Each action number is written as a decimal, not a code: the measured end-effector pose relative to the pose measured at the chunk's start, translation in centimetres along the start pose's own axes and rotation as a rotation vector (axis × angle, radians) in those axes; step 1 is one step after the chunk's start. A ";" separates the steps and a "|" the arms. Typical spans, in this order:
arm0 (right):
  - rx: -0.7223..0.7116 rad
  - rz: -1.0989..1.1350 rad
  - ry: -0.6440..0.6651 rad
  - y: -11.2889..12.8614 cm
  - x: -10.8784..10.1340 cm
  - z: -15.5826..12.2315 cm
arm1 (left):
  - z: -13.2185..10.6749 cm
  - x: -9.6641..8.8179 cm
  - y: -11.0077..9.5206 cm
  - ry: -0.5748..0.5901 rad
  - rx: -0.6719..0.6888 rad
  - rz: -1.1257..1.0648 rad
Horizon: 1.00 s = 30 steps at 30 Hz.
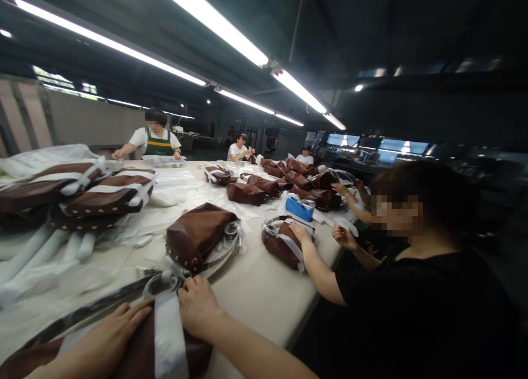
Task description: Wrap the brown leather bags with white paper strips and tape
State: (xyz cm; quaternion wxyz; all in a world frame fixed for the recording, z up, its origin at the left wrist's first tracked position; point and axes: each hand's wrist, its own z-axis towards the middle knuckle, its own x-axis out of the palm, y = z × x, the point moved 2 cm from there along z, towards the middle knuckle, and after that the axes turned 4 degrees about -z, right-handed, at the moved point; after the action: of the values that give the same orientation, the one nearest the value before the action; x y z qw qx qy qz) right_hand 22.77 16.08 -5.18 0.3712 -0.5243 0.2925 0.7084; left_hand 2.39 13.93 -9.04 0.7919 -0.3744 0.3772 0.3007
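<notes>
A brown leather handbag [138,346] lies on the table right in front of me, with a white wrapping strip [170,335] across it. My left hand [105,332] rests on the bag to the left of the strip, its fingers stretched out. At the strip's far right end, my right hand [200,307] has its fingers curled over the bag's upper edge; the fingertips are partly hidden. Clear plastic wraps the hardware [165,280] beside that edge, and a dark strap [91,307] runs off to the left.
Another brown bag [202,233] with studs sits just beyond. Stacked strapped bags [111,192] stand at left among white sheets. To the right, a co-worker [412,291] in black touches a bag [284,244] near a blue tape dispenser [300,208]. Other people work farther back.
</notes>
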 end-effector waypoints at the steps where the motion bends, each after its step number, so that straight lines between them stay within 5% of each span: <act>1: 0.014 0.049 -0.018 -0.2 0.0 0.1 | 0.0 -0.6 0.3 0.075 -0.003 -0.044; 4: 0.036 0.188 -0.054 -1.3 -0.7 0.3 | 0.0 -4.3 1.2 0.196 -0.070 -0.218; 8: 0.067 0.351 -0.137 -2.3 -2.6 0.9 | -1.9 -11.1 3.7 -0.216 -0.315 -0.135; 11: -0.015 0.455 -0.175 -0.3 -4.0 1.6 | -4.8 -13.2 4.3 -0.257 -0.401 -0.038; 15: -0.246 0.447 0.008 6.4 -4.3 1.8 | -7.0 -11.8 2.4 -0.113 -0.357 -0.011; 19: -0.316 0.293 0.225 11.2 -2.0 2.8 | -7.0 -9.5 1.7 0.026 -0.311 0.007; 24: -0.272 0.213 0.278 11.9 0.3 3.8 | -6.6 -8.5 3.1 0.095 -0.358 0.047; 30: -0.256 0.139 0.218 11.5 0.3 3.4 | -7.5 -7.2 4.3 0.056 -0.327 0.115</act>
State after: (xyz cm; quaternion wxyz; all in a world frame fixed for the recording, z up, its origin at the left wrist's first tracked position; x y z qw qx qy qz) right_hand 11.31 12.49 -4.24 0.2177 -0.6195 0.2742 0.7026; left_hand -7.49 8.71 -7.91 0.6910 -0.4842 0.3659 0.3926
